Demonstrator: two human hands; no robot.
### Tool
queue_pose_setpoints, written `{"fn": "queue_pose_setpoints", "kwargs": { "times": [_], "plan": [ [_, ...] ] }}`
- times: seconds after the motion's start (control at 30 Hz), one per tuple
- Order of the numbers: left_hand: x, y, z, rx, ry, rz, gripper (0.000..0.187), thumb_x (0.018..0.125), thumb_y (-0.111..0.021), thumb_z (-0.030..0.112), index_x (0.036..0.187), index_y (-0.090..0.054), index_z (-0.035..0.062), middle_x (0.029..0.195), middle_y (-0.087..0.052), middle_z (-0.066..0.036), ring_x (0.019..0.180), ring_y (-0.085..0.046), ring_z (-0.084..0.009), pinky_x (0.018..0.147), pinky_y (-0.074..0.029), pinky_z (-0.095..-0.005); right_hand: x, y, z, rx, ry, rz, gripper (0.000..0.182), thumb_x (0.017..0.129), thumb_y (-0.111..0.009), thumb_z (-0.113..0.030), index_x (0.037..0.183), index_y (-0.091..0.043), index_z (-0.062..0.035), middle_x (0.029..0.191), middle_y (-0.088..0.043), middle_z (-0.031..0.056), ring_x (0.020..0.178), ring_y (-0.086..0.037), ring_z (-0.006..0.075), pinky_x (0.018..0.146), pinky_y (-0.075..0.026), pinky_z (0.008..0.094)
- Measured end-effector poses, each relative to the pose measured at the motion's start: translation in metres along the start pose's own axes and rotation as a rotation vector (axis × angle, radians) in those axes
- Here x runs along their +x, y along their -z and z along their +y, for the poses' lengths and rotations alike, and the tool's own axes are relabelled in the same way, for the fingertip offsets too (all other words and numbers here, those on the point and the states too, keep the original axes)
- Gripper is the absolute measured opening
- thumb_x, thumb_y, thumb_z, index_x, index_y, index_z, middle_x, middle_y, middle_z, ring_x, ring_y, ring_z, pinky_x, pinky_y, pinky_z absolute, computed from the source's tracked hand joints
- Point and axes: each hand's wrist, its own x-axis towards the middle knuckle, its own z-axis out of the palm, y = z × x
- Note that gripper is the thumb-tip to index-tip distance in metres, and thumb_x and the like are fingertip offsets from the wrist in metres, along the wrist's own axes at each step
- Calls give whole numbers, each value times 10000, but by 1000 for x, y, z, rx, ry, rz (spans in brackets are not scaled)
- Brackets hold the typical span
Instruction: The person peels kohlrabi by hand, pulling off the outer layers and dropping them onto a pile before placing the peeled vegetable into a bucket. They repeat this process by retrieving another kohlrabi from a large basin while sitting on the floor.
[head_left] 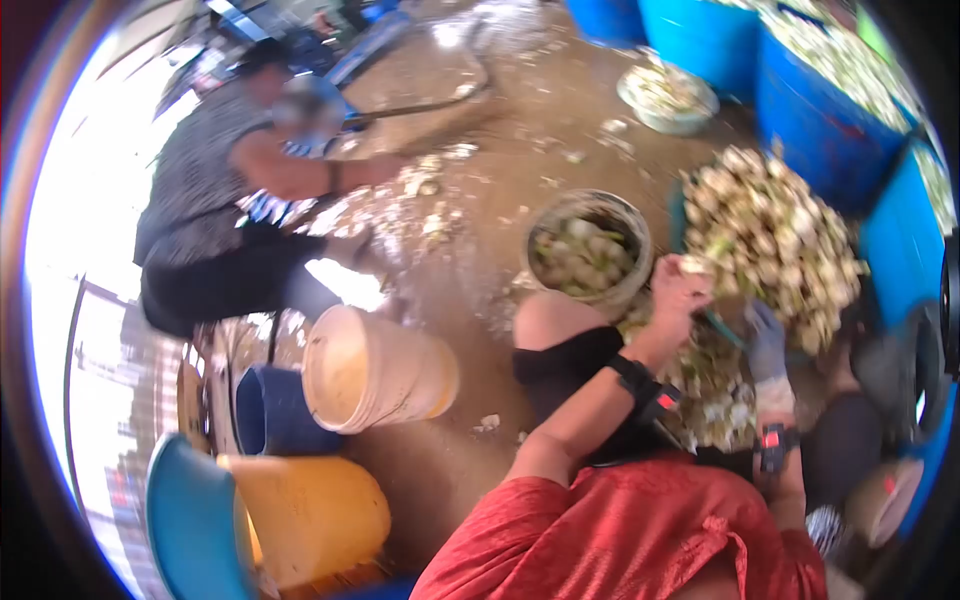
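Note:
My left hand point(682, 290) is bare and closed, with a pale bulb point(693, 264) at its fingertips, partly hidden by the fingers. It is between a round bucket point(640, 275) of peeled white bulbs point(584, 252) and a heaped pile of onion-like bulbs with stalks point(770, 225). My right hand point(767, 345) wears a pale glove and reaches to the near edge of that pile, by a teal rim point(722, 328). Its fingers look stretched out, though blurred, and I see nothing in them. Below both hands lie loose skins and trimmings point(720, 400).
Blue tubs point(825, 115) filled with pale scraps stand at the upper right, beside a small basin point(668, 120). Across the wet floor another person point(215, 180) bends over scattered skins point(425, 205). A white bucket point(375, 370), a yellow bucket point(320, 515) and a blue bucket point(285, 410) lie left.

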Motion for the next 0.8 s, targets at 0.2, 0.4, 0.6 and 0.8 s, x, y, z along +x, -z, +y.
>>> {"fn": "queue_pose_setpoints", "kwargs": {
  "times": [0.2, 0.4, 0.6, 0.8],
  "plan": [
    [-11, 9, -44, 10, -45, -203, 521, 653, -662, -150, 1087, -456, 50, 992, -565, -69, 895, -595, -174, 752, -530, -303, -2, -9, -11, 141, 34, -146, 517, 890, -501, -518, 1036, -606, -33, 741, -548, -31, 639, -462, 54, 583, -376, 201],
    [-23, -5, -53, 324, -99, -321, 547, 631, -703, -104, 1079, -429, 51, 989, -544, -54, 862, -572, -145, 723, -500, -267, 2, -9, 10, 271, 20, -74, 410, 903, -548, -425, 1001, -615, -32, 718, -548, -42, 631, -487, 57, 573, -410, 225],
    [-19, -2, -83, 520, -148, -355, 610, 589, -770, -82, 1077, -436, 63, 971, -516, -37, 856, -549, -138, 716, -497, -267, 0, 9, 15, -1091, 537, 83, 156, 869, -572, -201, 937, -672, -103, 801, -635, 93, 688, -577, 215, 655, -460, 328],
    [-16, -8, -85, 223, 48, -246, 559, 567, -719, -117, 1024, -460, 74, 957, -519, -14, 871, -543, -136, 751, -481, -284, 10, 10, 7, -484, 509, 28, 115, 857, -575, -132, 837, -619, -28, 686, -586, 62, 685, -562, 149, 629, -449, 305]
  ]
}}
